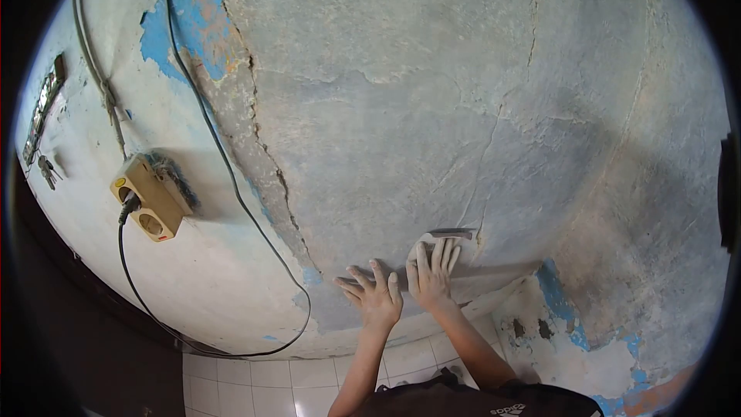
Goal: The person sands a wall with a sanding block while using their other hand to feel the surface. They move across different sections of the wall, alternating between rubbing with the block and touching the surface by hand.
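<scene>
Both hands are at the lower middle of a grey, patchy wall [370, 147]. My left hand [376, 293] rests against the wall with its fingers spread and nothing in it. Just to its right, my right hand [434, 274] presses a pale sheet [419, 245] flat on the wall. The sheet's dark, curled upper edge shows above the fingertips. Long cracks run down the wall to the left of and above the hands.
A yellowish socket box [147, 199] with a black plug hangs at the left. Its black cable [231, 177] loops down the wall. Keys [49, 172] hang at the far left. White floor tiles [270, 386] lie below. Blue paint patches show through peeled areas.
</scene>
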A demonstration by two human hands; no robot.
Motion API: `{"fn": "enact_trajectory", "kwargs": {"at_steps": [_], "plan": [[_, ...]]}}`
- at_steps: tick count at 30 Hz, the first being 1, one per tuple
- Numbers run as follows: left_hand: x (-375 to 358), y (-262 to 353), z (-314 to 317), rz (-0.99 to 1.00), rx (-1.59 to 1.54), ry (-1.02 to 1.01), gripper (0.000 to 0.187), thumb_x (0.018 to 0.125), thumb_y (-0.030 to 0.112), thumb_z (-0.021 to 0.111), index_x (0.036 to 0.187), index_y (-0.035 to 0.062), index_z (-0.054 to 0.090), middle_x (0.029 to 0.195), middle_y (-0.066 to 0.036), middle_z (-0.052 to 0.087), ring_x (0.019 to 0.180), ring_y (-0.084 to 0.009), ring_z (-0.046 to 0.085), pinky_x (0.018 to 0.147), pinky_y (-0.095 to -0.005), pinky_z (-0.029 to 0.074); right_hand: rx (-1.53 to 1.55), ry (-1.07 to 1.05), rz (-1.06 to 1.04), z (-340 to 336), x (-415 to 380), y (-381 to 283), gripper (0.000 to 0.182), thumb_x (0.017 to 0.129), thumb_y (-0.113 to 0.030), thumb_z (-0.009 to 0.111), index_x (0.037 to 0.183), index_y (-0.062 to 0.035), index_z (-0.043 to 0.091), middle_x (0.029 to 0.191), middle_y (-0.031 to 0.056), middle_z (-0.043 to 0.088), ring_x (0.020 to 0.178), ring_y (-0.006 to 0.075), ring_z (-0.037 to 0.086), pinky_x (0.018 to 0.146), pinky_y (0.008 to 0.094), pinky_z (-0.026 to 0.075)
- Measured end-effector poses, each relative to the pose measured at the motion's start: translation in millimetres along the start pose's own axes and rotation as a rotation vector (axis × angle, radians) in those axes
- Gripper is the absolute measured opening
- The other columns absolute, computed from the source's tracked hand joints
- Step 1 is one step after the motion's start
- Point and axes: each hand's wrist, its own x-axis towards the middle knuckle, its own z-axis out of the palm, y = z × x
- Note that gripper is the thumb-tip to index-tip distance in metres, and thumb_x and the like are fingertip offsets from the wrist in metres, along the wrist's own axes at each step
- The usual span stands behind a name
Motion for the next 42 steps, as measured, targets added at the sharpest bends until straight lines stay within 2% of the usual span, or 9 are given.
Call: {"fn": "enact_trajectory", "kwargs": {"at_steps": [4, 9, 16, 23, 27, 30, 32, 40, 42], "plan": [[-3, -1, 5, -0.047, -0.013, -0.064, 0.068, 0.102, 0.039, 0.038, 0.156, 0.0115, 0.005, 0.153, -0.035, -0.016, 0.129, -0.0694, -0.019, 0.1, -0.0779, -0.003, 0.061, 0.125, -0.035, -65, 72, -16, 0.056, 0.096, -0.037, 0.046, 0.144, -0.0081, 0.043, 0.15, 0.0338, 0.023, 0.139, 0.056, 0.016, 0.109, 0.0689, 0.004], [-1, 1, -15, -0.018, -0.045, -0.126, 0.068, 0.102, 0.041, 0.037, 0.155, 0.0112, 0.009, 0.152, -0.036, -0.015, 0.13, -0.0683, -0.019, 0.103, -0.0759, -0.003, -0.03, 0.143, -0.061, -35, 58, -2, 0.057, 0.096, -0.038, 0.046, 0.144, -0.0082, 0.042, 0.149, 0.0353, 0.023, 0.139, 0.0563, 0.016, 0.11, 0.0688, 0.006], [4, 5, -45, -0.062, -0.101, -0.308, 0.064, 0.103, 0.041, 0.033, 0.154, 0.0059, 0.015, 0.152, -0.038, -0.014, 0.132, -0.0657, -0.019, 0.106, -0.0723, -0.005, 0.064, -0.3, -0.007, 19, -71, -3, 0.065, 0.092, -0.034, 0.053, 0.146, -0.0018, 0.035, 0.148, 0.0383, 0.019, 0.139, 0.0568, 0.014, 0.11, 0.0693, 0.006], [5, 12, -42, -0.078, -0.14, -0.286, 0.061, 0.104, 0.035, 0.029, 0.151, -0.0017, 0.018, 0.151, -0.039, -0.014, 0.134, -0.0618, -0.021, 0.107, -0.0695, -0.008, 0.071, 0.011, 0.049, -70, 56, 1, 0.058, 0.097, -0.036, 0.044, 0.146, -0.0052, 0.039, 0.15, 0.035, 0.021, 0.14, 0.0525, 0.017, 0.109, 0.0686, 0.004], [4, 13, -42, -0.089, -0.157, -0.266, 0.06, 0.104, 0.033, 0.028, 0.151, -0.0033, 0.018, 0.151, -0.04, -0.014, 0.135, -0.0615, -0.02, 0.109, -0.0675, -0.006, 0.041, 0.135, -0.013, -57, 61, 18, 0.06, 0.097, -0.038, 0.044, 0.146, -0.0034, 0.039, 0.149, 0.036, 0.022, 0.139, 0.055, 0.016, 0.109, 0.0693, 0.004], [4, 15, -42, -0.114, -0.16, -0.262, 0.06, 0.104, 0.032, 0.028, 0.151, -0.0029, 0.018, 0.151, -0.039, -0.015, 0.135, -0.0612, -0.019, 0.11, -0.066, -0.006, 0.015, -0.006, -0.043, -24, 0, 23, 0.059, 0.096, -0.039, 0.047, 0.146, -0.0068, 0.04, 0.147, 0.0362, 0.025, 0.138, 0.0557, 0.017, 0.109, 0.0697, 0.006], [-2, 10, -34, -0.112, -0.178, -0.213, 0.06, 0.103, 0.035, 0.031, 0.151, 0.0002, 0.022, 0.152, -0.038, -0.012, 0.135, -0.0632, -0.017, 0.109, -0.068, -0.003, 0.03, -0.289, -0.023, -19, -31, 19, 0.058, 0.095, -0.039, 0.05, 0.145, -0.0104, 0.043, 0.147, 0.0344, 0.027, 0.139, 0.0541, 0.018, 0.109, 0.0703, 0.007], [1, 21, -29, -0.209, -0.217, -0.172, 0.06, 0.103, 0.038, 0.034, 0.15, 0.0013, 0.028, 0.152, -0.04, -0.006, 0.134, -0.0661, -0.013, 0.109, -0.0695, 0.001, 0.03, 0.073, -0.107, -112, 109, -1, 0.058, 0.095, -0.039, 0.049, 0.146, -0.0126, 0.043, 0.15, 0.0309, 0.027, 0.141, 0.051, 0.017, 0.109, 0.0702, 0.004], [0, 22, -24, -0.164, -0.103, -0.169, 0.059, 0.105, 0.032, 0.028, 0.152, -0.0011, 0.016, 0.153, -0.036, -0.014, 0.137, -0.0604, -0.016, 0.111, -0.0654, -0.002, 0.043, 0.136, -0.093, -112, 113, -7, 0.057, 0.096, -0.039, 0.048, 0.145, -0.0122, 0.044, 0.15, 0.031, 0.027, 0.141, 0.0513, 0.017, 0.109, 0.0698, 0.005]]}}
